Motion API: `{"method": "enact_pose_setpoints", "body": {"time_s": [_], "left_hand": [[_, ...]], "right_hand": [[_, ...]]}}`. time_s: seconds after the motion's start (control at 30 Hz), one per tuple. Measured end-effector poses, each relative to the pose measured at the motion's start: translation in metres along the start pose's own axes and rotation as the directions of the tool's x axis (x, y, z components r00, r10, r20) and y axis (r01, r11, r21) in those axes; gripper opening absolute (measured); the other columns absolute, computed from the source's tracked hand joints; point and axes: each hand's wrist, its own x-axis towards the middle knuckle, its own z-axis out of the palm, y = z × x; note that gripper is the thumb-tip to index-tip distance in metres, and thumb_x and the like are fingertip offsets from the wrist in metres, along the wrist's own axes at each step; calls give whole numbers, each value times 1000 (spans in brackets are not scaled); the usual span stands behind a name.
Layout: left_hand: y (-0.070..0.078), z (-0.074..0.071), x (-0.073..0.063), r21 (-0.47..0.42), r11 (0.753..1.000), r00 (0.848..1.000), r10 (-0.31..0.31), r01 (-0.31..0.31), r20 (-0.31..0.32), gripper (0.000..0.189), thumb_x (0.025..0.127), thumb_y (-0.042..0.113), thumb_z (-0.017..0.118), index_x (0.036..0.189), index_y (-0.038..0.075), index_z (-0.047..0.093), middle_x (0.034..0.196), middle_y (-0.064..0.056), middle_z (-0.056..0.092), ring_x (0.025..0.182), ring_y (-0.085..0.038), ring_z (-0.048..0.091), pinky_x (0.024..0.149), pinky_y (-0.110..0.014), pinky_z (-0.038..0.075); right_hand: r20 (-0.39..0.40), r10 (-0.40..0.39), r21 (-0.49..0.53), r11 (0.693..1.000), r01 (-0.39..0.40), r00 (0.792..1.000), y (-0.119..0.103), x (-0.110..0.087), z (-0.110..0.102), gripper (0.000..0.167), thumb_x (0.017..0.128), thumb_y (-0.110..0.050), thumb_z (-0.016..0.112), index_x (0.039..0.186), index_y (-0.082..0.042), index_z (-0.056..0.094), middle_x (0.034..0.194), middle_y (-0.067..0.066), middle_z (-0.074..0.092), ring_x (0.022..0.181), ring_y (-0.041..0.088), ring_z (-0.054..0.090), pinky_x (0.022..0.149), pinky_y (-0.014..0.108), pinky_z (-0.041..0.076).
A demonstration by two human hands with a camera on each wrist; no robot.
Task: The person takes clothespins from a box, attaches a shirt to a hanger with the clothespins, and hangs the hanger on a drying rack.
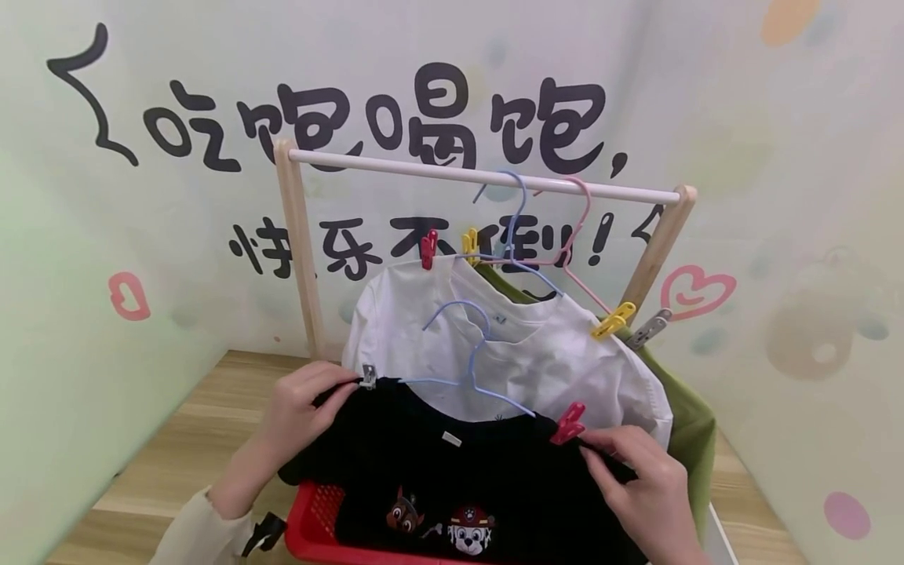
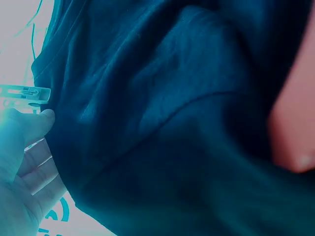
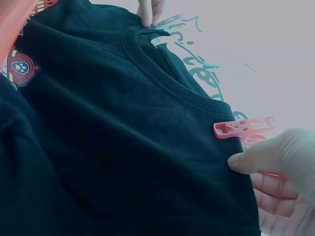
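A black T-shirt (image 1: 537, 490) with cartoon dogs on its front is spread between both hands. A blue hanger (image 1: 472, 369) sits in its neck, the hook standing free below the rail. My left hand (image 1: 300, 404) pinches the shirt's left-side shoulder beside a grey clothes peg (image 1: 369, 377). On the other shoulder my right hand (image 1: 646, 479) pinches the cloth just outside a red clothes peg (image 1: 569, 424). The right wrist view shows that red peg (image 3: 243, 129) fastened at the shoulder edge, thumb on top of the fabric (image 3: 147, 147). The hanger's arm ends are hidden.
Behind, a white T-shirt (image 1: 410, 314) and a green garment (image 1: 688, 416) hang with pegs from the white rail (image 1: 424, 167) of a wooden-post rack. A red basket (image 1: 311, 518) stands under the black shirt on the wood-grain table (image 1: 191, 447).
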Motion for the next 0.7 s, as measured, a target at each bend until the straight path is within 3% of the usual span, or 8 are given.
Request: {"method": "enact_pose_setpoints", "body": {"time_s": [0.23, 0.4, 0.5, 0.7], "left_hand": [[-2, -1, 15, 40, 999, 999, -26, 28, -30, 36, 95, 29, 54, 80, -1, 69, 75, -10, 67, 67, -23, 63, 64, -30, 51], [-4, 0, 28, 70, 997, 999, -32, 34, -27, 6, 80, 4, 68, 83, -2, 69, 77, -11, 68, 70, -23, 64, 63, -35, 51], [-3, 1, 38, 78, 996, 997, -46, 50, -59, 14, 70, -7, 72, 83, -3, 69, 78, -12, 68, 70, -25, 64, 64, -37, 50], [-5, 4, 56, 85, 991, 988, -95, 106, -118, 16, 69, -10, 74, 83, -5, 69, 78, -14, 68, 71, -27, 64, 66, -39, 50]], "right_hand": [[-88, -80, -54, 996, 75, 993, -8, 20, -3, 37, 93, -34, 56, 76, -4, 69, 73, 3, 64, 71, 9, 56, 76, 7, 40], [-121, -133, -117, 986, 119, 984, -11, 30, -6, 36, 94, -30, 55, 75, -2, 69, 72, 6, 63, 70, 16, 57, 79, 10, 40], [-133, -159, -155, 978, 138, 978, -13, 38, -7, 37, 95, -29, 54, 76, -1, 69, 72, 8, 63, 68, 20, 57, 80, 11, 40], [-147, -173, -215, 967, 140, 974, -19, 55, -10, 38, 95, -28, 54, 77, 2, 68, 71, 13, 62, 66, 25, 56, 79, 13, 39]]}}
